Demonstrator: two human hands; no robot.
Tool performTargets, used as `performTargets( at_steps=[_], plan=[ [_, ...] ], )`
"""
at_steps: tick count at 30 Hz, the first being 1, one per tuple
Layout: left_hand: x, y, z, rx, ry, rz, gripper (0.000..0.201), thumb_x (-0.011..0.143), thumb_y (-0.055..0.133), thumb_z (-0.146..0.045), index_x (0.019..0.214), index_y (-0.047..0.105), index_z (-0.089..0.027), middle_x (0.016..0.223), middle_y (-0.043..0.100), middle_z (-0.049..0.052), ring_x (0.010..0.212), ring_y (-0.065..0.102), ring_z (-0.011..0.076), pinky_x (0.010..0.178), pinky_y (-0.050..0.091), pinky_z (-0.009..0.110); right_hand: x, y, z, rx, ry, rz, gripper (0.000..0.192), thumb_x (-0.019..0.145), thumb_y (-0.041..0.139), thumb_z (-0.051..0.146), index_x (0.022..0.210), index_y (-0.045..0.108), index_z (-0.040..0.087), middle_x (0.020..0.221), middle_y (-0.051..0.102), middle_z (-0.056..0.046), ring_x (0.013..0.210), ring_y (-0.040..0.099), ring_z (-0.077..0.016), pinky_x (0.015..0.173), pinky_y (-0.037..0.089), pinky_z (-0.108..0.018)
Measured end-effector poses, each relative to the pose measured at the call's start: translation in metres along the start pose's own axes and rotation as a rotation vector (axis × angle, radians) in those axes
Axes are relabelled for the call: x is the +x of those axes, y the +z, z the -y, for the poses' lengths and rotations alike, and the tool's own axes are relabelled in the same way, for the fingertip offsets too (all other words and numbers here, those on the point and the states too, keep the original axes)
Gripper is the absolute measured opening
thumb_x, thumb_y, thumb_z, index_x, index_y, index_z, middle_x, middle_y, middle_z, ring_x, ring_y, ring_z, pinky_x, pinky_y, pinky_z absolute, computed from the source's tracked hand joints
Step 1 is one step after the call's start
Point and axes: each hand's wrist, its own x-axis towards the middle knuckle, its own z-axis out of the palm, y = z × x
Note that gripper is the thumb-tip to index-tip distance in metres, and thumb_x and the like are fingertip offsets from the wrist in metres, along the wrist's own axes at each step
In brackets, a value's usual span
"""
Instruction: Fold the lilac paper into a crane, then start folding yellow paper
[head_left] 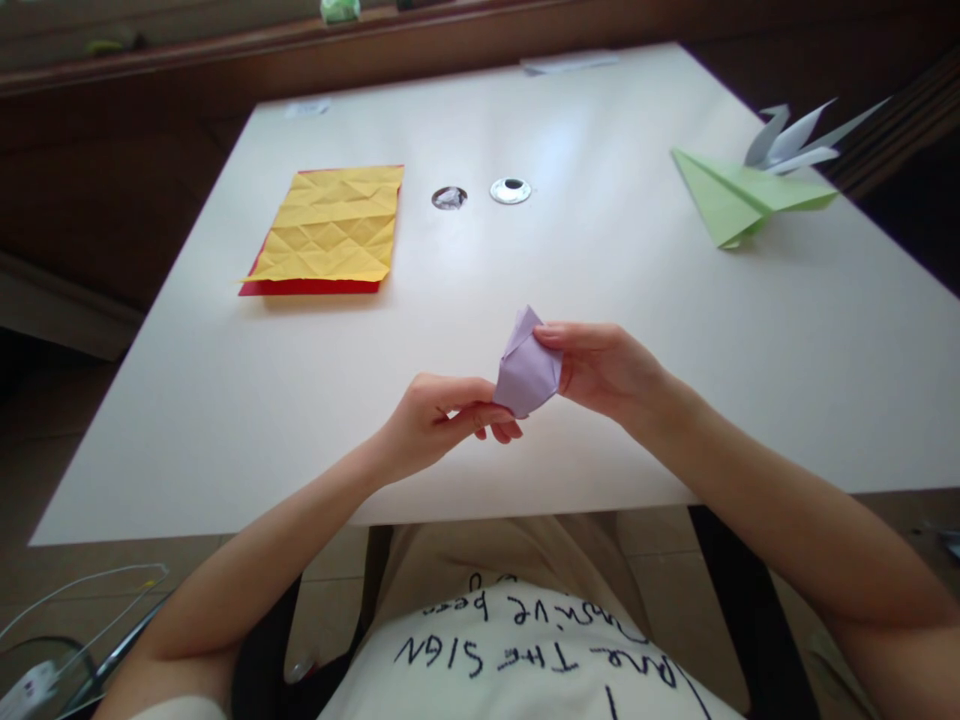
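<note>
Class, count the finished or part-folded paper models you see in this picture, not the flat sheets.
3. A lilac folded piece is held between the left hand and right hand; a green paper plane lies far right; a white paper crane stands behind it.

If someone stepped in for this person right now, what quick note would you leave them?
Left hand: fingers pinch the lower corner of the lilac folded paper.
Right hand: fingers grip its upper right side, above the white table.
Done: the paper is already folded into a small puffed shape.
Left: cannot tell.
Nearby: creased yellow sheet on red one, green paper plane, white paper bird.
</note>
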Motion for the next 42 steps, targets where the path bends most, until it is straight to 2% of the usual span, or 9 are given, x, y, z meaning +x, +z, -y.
performTargets(
  at_steps=[4,8,11,14,19,24,28,36,42],
  plan=[
    [0.001,-0.001,0.003,-0.052,-0.047,0.005,0.016,0.087,0.054,-0.026,0.081,0.064,-0.015,0.074,0.071,0.004,0.065,0.065,0.0109,0.055,0.049,0.019,-0.001,-0.003,0.000,-0.028,-0.064,-0.017,0.017,0.074,0.060,0.032,0.073,0.064,0.016,0.072,0.064,-0.005,0.069,0.059,-0.0176,0.060,0.050,-0.032],
    [0.004,-0.001,0.007,-0.103,-0.071,-0.140,0.018,0.085,0.057,-0.030,0.078,0.063,-0.014,0.069,0.069,0.003,0.060,0.064,0.0104,0.053,0.047,0.018,-0.001,-0.005,0.001,-0.161,-0.221,-0.149,0.018,0.075,0.061,0.032,0.067,0.063,0.016,0.060,0.055,-0.001,0.058,0.053,-0.0124,0.050,0.044,-0.026],
    [0.008,-0.003,0.008,-0.231,-0.205,-0.254,0.026,0.084,0.058,-0.038,0.096,0.060,-0.014,0.071,0.069,0.002,0.060,0.064,0.0107,0.054,0.047,0.019,-0.004,-0.002,-0.002,-0.363,-0.547,-0.383,0.012,0.078,0.063,0.026,0.070,0.065,0.018,0.060,0.052,0.002,0.051,0.044,-0.0073,0.044,0.037,-0.021],
    [0.010,-0.004,0.008,-0.377,-0.350,-0.174,0.048,0.082,0.057,-0.048,0.117,0.052,-0.015,0.091,0.071,0.008,0.074,0.067,0.0144,0.064,0.050,0.023,-0.008,0.004,-0.008,-0.653,-0.921,-0.538,0.006,0.078,0.064,0.020,0.079,0.070,0.023,0.073,0.058,0.001,0.060,0.051,-0.0087,0.049,0.042,-0.022],
    [0.008,-0.003,0.013,-0.494,-0.186,-0.074,0.040,0.086,0.053,-0.046,0.118,0.055,-0.022,0.112,0.065,0.008,0.096,0.065,0.0210,0.079,0.051,0.029,-0.008,0.010,-0.020,-1.130,-1.180,-0.374,0.023,0.081,0.059,0.014,0.098,0.068,0.027,0.091,0.063,-0.003,0.082,0.061,-0.0148,0.067,0.052,-0.029],
    [0.009,-0.004,0.016,-0.541,-0.137,-0.170,0.040,0.088,0.052,-0.042,0.125,0.049,-0.027,0.113,0.063,0.004,0.098,0.064,0.0204,0.085,0.051,0.033,-0.003,0.009,-0.023,-1.298,-1.182,-0.226,0.029,0.079,0.064,0.022,0.107,0.062,0.021,0.101,0.063,-0.010,0.093,0.059,-0.0192,0.077,0.052,-0.035],
    [0.010,-0.003,0.012,-0.458,-0.101,-0.211,0.042,0.085,0.058,-0.038,0.124,0.048,-0.026,0.112,0.062,0.004,0.094,0.064,0.0185,0.084,0.051,0.033,-0.007,0.012,-0.019,-1.213,-1.112,-0.160,0.027,0.079,0.064,0.032,0.102,0.062,0.018,0.102,0.062,-0.012,0.095,0.059,-0.0210,0.081,0.050,-0.037],
    [0.007,0.002,0.016,0.085,-0.088,-0.332,0.034,0.071,0.071,-0.038,0.095,0.059,-0.017,0.093,0.062,0.004,0.081,0.059,0.0149,0.072,0.050,0.026,-0.009,0.014,-0.018,-1.058,-0.811,-0.269,0.012,0.079,0.060,0.021,0.070,0.057,0.015,0.060,0.055,0.003,0.054,0.047,-0.0073,0.051,0.037,-0.021],
    [0.004,0.003,0.014,0.024,-0.107,-0.238,0.027,0.081,0.059,-0.042,0.084,0.064,-0.016,0.067,0.059,0.000,0.058,0.052,0.0088,0.051,0.044,0.019,-0.010,0.014,-0.016,-0.974,-0.664,-0.174,0.017,0.082,0.050,0.016,0.066,0.054,0.015,0.057,0.049,0.004,0.054,0.044,-0.0068,0.050,0.035,-0.020]
  ],
)
